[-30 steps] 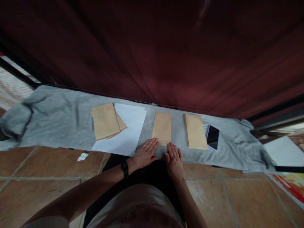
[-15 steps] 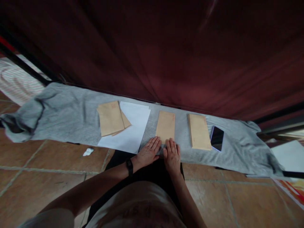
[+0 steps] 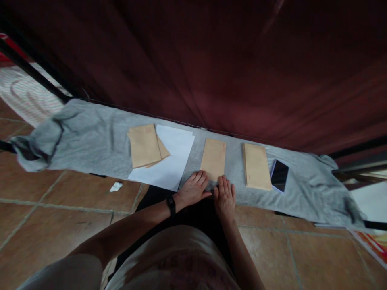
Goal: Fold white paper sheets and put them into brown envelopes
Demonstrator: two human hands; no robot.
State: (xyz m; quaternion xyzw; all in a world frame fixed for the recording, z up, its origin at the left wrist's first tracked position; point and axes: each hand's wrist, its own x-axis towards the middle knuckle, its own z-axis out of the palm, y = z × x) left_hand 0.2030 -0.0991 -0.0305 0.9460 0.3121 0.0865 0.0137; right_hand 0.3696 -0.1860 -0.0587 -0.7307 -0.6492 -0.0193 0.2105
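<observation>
A brown envelope point(image 3: 213, 158) lies flat on the grey cloth point(image 3: 99, 141) in front of me. My left hand point(image 3: 194, 189) rests at its lower left corner, palm down and holding nothing, with a dark band on the wrist. At the envelope's lower right corner, my right hand point(image 3: 225, 197) lies with fingers stretched out, also holding nothing. To the right is a stack of brown envelopes point(image 3: 257, 166). On the left, more brown envelopes point(image 3: 145, 146) overlap one another on white paper sheets point(image 3: 177, 155).
A phone point(image 3: 279, 176) lies right of the envelope stack. Behind the cloth hangs a dark red curtain point(image 3: 211, 72). A crumpled white scrap point(image 3: 116, 187) is on the tiled floor point(image 3: 75, 193). Striped fabric point(image 3: 33, 92) shows at the far left.
The view has shifted slightly, moving the scene a little to the right in the picture. Both hands remain near the middle envelope's lower edge, with the left fingers slightly more bent.
</observation>
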